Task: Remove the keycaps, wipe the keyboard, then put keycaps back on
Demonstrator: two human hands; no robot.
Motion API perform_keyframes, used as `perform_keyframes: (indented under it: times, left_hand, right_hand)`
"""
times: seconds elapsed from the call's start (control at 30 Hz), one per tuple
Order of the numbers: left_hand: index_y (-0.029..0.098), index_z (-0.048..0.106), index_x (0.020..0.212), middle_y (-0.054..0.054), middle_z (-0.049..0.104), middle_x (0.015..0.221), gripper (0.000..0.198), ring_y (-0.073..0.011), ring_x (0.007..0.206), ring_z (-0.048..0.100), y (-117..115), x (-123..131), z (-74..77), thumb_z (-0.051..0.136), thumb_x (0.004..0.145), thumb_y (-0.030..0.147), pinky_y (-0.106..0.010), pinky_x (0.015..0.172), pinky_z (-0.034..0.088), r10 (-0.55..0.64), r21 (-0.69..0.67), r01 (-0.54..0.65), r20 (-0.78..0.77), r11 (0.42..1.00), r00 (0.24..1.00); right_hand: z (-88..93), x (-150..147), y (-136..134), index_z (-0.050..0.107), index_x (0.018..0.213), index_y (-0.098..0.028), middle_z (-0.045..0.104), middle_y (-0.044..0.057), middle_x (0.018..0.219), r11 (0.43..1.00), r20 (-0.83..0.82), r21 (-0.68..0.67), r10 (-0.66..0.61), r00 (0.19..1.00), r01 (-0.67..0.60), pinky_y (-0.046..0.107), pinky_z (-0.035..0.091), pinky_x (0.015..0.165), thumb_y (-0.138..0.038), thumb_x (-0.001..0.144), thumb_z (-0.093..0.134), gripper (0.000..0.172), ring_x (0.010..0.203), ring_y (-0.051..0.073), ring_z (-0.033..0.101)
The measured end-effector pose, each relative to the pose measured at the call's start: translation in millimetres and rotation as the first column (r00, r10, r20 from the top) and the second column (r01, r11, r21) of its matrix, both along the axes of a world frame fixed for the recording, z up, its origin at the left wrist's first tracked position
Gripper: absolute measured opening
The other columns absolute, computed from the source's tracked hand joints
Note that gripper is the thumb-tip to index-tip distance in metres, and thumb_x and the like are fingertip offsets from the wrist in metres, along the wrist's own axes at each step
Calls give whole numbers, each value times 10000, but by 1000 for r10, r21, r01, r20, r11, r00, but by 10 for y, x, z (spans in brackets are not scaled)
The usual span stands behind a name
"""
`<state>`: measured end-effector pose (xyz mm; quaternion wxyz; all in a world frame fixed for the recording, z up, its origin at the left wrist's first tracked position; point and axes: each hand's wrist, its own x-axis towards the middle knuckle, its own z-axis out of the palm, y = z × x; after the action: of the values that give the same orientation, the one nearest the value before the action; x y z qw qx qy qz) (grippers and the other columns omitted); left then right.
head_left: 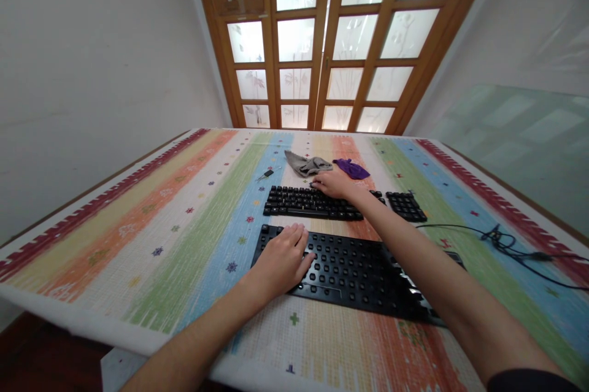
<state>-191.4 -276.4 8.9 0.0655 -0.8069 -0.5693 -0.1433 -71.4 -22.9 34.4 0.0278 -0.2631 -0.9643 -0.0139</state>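
Observation:
Two black keyboards lie on a striped, multicoloured table cover (184,220). My left hand (281,257) rests flat on the left end of the near keyboard (359,269), fingers stretched out. My right hand (334,184) reaches across to the far keyboard (317,203) and lies on its top edge, fingers bent down onto the keys; it seems to hold nothing. A grey cloth (307,163) and a purple cloth (351,168) lie just beyond that hand.
A small dark tool (265,175) lies left of the grey cloth. A black cable (506,240) curls across the table's right side. Wooden glazed doors (331,42) stand behind the table, with white walls at both sides.

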Motion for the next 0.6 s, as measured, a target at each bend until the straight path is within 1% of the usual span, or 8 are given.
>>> perform_keyframes:
  times: [0.13,0.23,0.43,0.6]
  left_hand:
    - [63,521,1293,-196,584,1341,426,-288,1274,543,1,-5,-18,419,1000,355,-441,1070,457,8,-10,-8,11,1000,1000]
    - [59,518,1293,-196,580,1345,427,-290,1274,542,3,-5,-17,436,993,351,-436,1071,457,7,-10,-7,10,1000,1000]
    - [66,518,1287,-201,595,1318,413,-295,1268,546,4,-6,-1,451,987,341,-451,1058,470,-3,-8,4,41,1000,999]
    - [64,519,1287,-205,594,1317,411,-302,1266,546,3,-15,-23,452,987,338,-462,1052,474,-12,11,12,46,1000,999]
  right_hand:
    - [88,-63,-8,725,1085,-122,709,147,1149,1000,57,-14,-21,998,22,313,443,906,-273,962,506,293,1070,248,636]
    - [118,-104,-10,736,1078,-124,715,149,1137,998,82,-39,-43,996,47,317,446,908,-258,942,535,278,1076,258,636]
    - [87,-150,25,739,1080,-148,727,131,1125,993,67,-80,-77,995,83,295,458,888,-211,905,573,249,1065,240,642]
    - [55,-184,70,741,1067,-139,742,121,1092,984,50,-132,-112,992,117,279,476,855,-185,886,583,244,984,219,674]
